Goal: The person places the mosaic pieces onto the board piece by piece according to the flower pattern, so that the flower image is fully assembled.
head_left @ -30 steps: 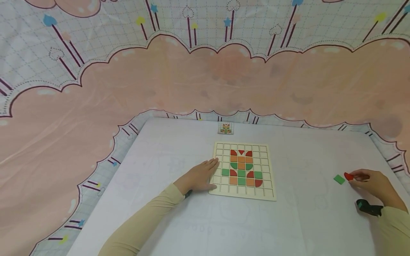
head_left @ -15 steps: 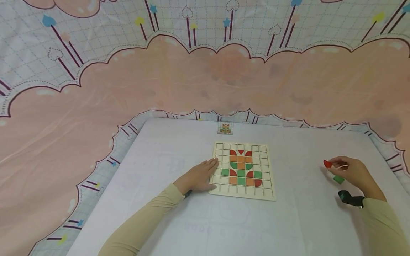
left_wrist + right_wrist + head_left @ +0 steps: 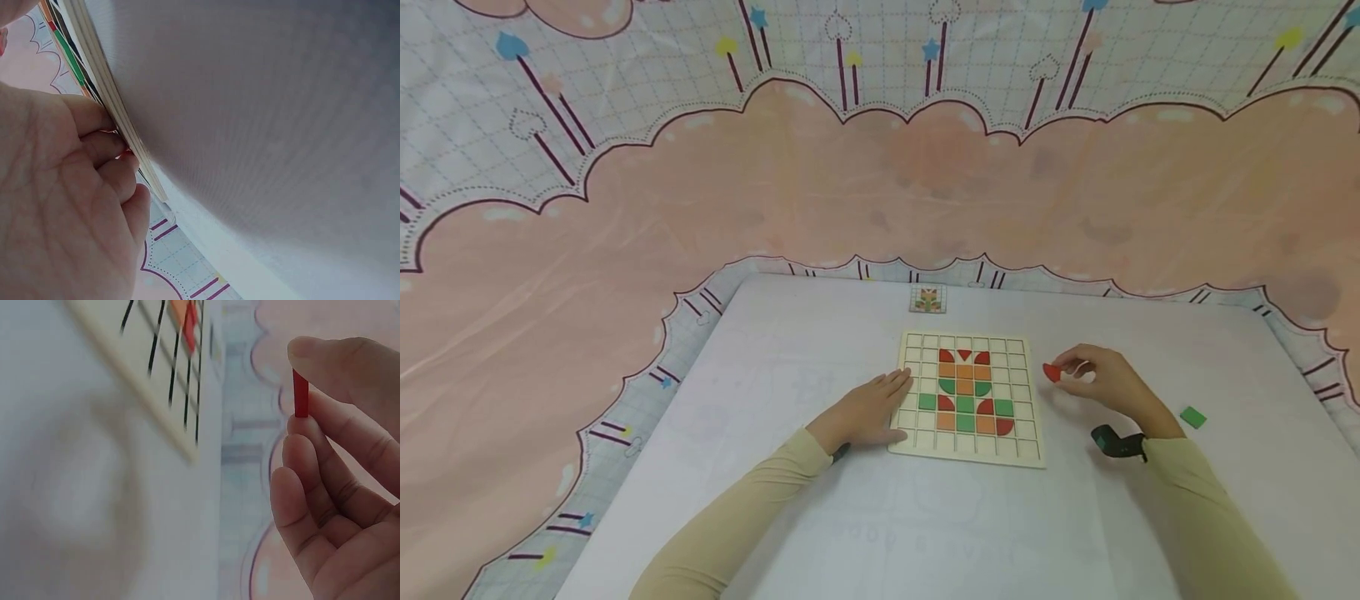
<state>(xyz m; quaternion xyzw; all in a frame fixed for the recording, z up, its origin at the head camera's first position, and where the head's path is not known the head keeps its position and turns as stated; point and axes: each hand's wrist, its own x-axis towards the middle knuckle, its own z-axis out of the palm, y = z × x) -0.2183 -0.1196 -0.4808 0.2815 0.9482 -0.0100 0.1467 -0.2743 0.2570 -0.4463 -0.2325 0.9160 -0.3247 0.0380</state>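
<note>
A cream grid board [image 3: 917,437] lies on the white table, with red, orange and green tiles set in its cells. My left hand [image 3: 868,412] rests along the board's left edge, fingers extended; the left wrist view shows the fingertips touching the board's side [image 3: 103,75]. Just off the board's right edge, my right hand [image 3: 1101,383] pinches a small red tile [image 3: 1052,372] with a rounded edge. In the right wrist view this red tile [image 3: 301,394] is seen edge-on between thumb and fingertips, above the table and apart from the board.
A green square tile [image 3: 1192,417] lies on the table to the right, beyond my right forearm. Behind the board is a small card [image 3: 928,299] with a printed coloured pattern. A patterned pink cloth [image 3: 865,183] hangs behind the table.
My right hand has carried the red tile leftward from beside the green tile to near the board's right edge. My left hand and the board have stayed in place.
</note>
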